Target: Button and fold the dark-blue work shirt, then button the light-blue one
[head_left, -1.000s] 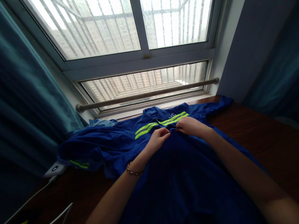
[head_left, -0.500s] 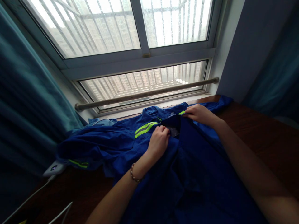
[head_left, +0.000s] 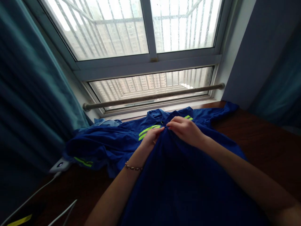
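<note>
Your left hand (head_left: 150, 138) and right hand (head_left: 187, 129) pinch, fingertips closed, the front of the blue reflective-striped work jacket (head_left: 183, 169) at the lower centre of the frame, where its layers may misalign if either grip slackens.

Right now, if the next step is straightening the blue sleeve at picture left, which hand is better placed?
Probably the left hand: it is nearer that blue sleeve, whereas the right hand would reach across. Both pinch the blue garment, so the left may need freeing first.
</note>
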Available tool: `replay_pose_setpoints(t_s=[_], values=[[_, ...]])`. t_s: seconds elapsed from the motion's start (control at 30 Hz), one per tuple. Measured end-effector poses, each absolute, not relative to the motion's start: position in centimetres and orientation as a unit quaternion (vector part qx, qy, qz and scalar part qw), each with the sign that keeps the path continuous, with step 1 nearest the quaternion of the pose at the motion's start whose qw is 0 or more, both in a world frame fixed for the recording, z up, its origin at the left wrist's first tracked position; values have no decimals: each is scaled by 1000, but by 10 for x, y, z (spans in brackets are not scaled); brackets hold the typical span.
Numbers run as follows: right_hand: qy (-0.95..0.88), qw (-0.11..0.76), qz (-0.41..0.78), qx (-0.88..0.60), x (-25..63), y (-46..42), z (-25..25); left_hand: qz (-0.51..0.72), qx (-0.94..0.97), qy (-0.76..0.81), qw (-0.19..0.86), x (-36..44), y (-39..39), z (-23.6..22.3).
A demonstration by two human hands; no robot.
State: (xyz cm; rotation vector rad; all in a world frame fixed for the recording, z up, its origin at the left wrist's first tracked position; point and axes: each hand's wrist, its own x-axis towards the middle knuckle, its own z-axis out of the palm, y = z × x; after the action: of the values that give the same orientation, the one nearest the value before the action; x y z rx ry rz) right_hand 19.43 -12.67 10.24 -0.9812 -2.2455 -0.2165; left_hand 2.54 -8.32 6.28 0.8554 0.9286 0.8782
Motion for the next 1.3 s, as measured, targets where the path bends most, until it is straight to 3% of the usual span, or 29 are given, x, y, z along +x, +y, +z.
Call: replay_pose_setpoints(t_s=[0.13, 0.4, 0.67, 1.03, 1.3], values=[[-877, 350, -35, -328, 173, -132, 75, 382, 361, 434, 731, 10, -83, 74], [-823, 421, -36, -381, 172, -129, 54, 359, 451, 425, 698, 6, -90, 76], [-821, 395, -100, -400, 173, -130, 55, 340, 517, 420, 664, 9, -97, 77], [-782, 402, 74, -469, 176, -123, 61, 388, 617, 412, 547, 15, -98, 70], [-800, 356, 62, -479, 183, -117, 62, 332, 667, 374, 553, 14, -100, 77]])
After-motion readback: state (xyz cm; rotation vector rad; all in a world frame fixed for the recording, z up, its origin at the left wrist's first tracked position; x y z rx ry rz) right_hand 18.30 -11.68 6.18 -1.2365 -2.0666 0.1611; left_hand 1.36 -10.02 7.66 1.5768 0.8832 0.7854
